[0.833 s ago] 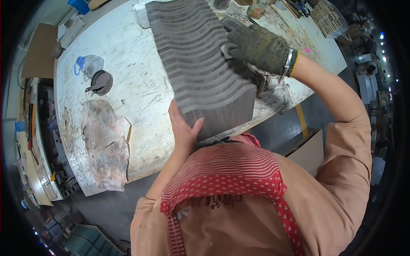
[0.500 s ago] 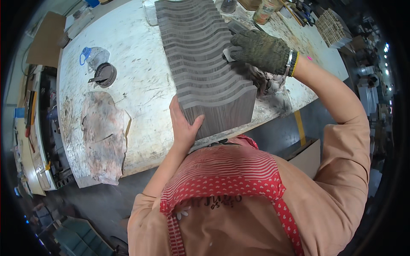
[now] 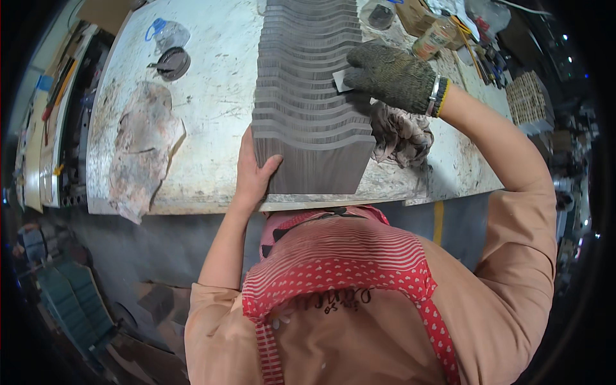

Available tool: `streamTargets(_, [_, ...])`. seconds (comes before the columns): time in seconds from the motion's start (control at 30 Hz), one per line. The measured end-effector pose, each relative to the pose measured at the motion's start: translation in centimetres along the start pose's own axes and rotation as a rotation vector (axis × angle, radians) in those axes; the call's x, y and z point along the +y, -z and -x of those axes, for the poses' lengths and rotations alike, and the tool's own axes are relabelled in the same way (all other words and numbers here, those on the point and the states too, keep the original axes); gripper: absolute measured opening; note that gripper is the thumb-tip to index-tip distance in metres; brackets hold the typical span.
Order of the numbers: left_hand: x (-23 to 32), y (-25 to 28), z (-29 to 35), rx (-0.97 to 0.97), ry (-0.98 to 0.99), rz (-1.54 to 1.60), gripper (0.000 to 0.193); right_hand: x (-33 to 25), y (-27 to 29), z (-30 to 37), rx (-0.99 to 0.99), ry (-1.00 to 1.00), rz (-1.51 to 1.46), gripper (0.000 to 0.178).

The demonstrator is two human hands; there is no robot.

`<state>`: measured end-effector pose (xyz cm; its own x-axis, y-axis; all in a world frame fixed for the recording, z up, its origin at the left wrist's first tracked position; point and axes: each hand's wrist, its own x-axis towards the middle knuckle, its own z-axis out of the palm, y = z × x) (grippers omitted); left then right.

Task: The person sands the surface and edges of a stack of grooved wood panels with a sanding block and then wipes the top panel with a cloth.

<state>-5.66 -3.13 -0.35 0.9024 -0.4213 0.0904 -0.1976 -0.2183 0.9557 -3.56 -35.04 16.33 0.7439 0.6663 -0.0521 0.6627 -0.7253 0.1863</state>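
A long stack of grey wood-grain boards with wavy upper edges stands on the worktable, running away from me. My left hand, bare, grips its near left corner, thumb on the front face and fingers along the side, partly hidden. Over the right part of the wavy edges is my right hand, in a dark, stained knit glove. Its fingers are closed on a small flat white piece, which touches the boards; the exact kind does not show. A crumpled, stained rag lies right of the stack, below the gloved hand.
On the left of the stained white worktable lie a spread dirty cloth, a round dark tin and a clear plastic jug. At the back right stand a bottle, loose tools and a woven box.
My view has turned, so the stack now lies straighter ahead. The gloved hand stays on the right side of the wavy edges with the white piece; my left hand keeps the corner.
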Motion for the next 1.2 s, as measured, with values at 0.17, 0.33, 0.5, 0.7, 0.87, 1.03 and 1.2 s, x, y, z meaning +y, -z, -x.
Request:
streamTargets(0.17, [0.1,-0.5,0.3,0.059,0.001,0.031,0.078,0.4,-0.9,0.0,0.224,0.065,-0.013,0.017])
streamTargets(0.33, [0.1,-0.5,0.4,0.073,-0.033,-0.015,0.079,-0.1,-0.5,0.1,0.072,-0.001,-0.034,0.014])
streamTargets(0.5, [0.0,-0.6,0.4,0.086,-0.016,0.003,0.080,-0.4,-0.4,-0.3,0.372,0.146,-0.064,0.016])
streamTargets(0.7, [0.2,-0.7,0.6,0.114,-0.038,-0.039,0.079,-0.3,-0.3,-0.5,0.053,-0.030,-0.040,0.020])
streamTargets(0.87, [0.3,-0.7,0.5,0.100,0.002,-0.019,0.078,0.2,0.4,-1.8,0.035,-0.151,-0.270,0.019])
streamTargets(1.03, [0.2,-1.0,0.7,0.115,0.027,0.010,0.078,2.7,1.9,1.6,0.211,-0.177,-0.051,0.016])
streamTargets(1.2, [0.2,-1.0,0.9,0.124,0.026,-0.010,0.078,0.5,-0.4,0.8,0.154,-0.029,-0.126,0.015])
